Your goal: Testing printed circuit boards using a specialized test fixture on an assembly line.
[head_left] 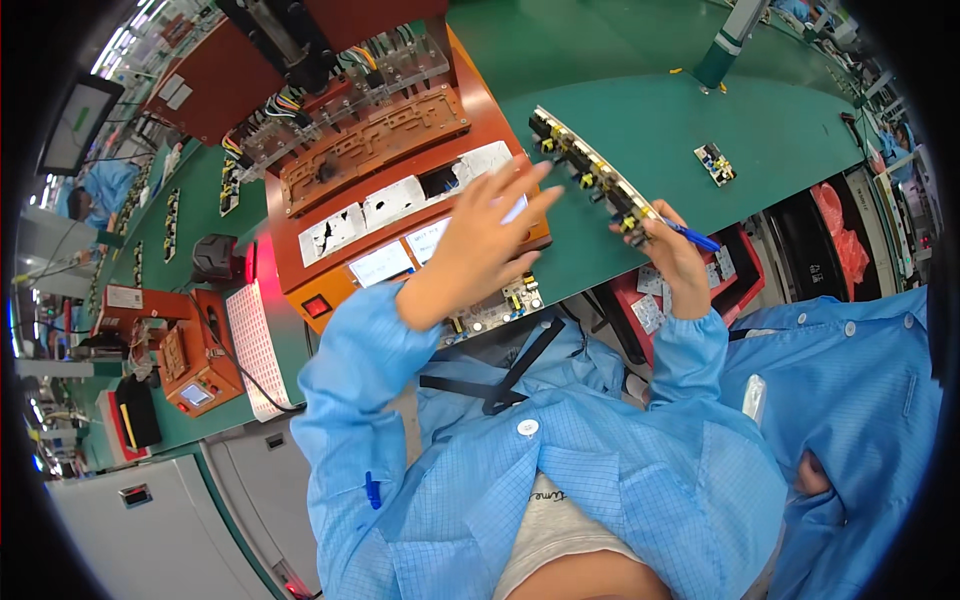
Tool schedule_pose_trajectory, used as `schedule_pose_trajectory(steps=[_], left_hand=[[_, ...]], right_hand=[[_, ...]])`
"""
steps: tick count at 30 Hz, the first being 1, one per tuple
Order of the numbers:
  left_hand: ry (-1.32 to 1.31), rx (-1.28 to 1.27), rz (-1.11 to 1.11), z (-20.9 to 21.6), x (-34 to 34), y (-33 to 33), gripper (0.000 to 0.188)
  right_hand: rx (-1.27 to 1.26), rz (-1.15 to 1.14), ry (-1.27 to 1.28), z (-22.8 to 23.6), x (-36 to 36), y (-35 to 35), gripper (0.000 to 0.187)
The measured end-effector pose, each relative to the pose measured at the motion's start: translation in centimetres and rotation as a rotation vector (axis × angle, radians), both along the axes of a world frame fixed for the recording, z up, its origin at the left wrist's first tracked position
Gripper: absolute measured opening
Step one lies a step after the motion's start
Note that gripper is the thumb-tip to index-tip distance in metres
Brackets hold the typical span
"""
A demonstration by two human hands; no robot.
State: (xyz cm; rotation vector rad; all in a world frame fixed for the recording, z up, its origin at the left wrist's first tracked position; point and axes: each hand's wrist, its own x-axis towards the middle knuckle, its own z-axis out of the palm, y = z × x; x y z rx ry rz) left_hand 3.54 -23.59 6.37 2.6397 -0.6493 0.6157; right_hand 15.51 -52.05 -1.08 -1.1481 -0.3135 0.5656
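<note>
My right hand [676, 262] grips the lower end of a long circuit board [594, 172], which is tilted on edge and crowded with black and yellow parts. A blue pen [694, 238] is held in the same hand, sticking out to the right. My left hand [478, 240] is spread open with nothing in it, over the front of an orange test machine [284, 225]. Just beyond its fingers lies the machine's white fixture plate [394, 201] with dark cutouts. Below the left hand, a second circuit board [512, 304] lies at the table's front edge, partly hidden by my hand and sleeve.
A small circuit board [716, 165] lies on the green table [620, 95] at the right. Below the table edge a red bin [738, 270] holds several light boards. A person in a blue coat [850, 400] is close on my right. A smaller orange machine [198, 360] stands left.
</note>
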Motion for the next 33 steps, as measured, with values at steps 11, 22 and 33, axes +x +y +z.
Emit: schedule_pose_trajectory(steps=[11,22,33], left_hand=[[-0.609,0.234,-0.096,0.2,1.8,-4.0,0.033],[-0.142,0.046,0.337,2.3,-6.5,5.6,0.059],[-0.148,0.029,0.863,-2.3,-8.9,7.7,0.081]], right_hand=[[0.369,0.236,0.104,3.0,-7.2,-1.4,0.050],[0.137,0.052,-0.160,4.0,-4.9,9.0,0.029],[-0.434,-0.281,-1.280,0.7,-4.6,17.1,0.038]])
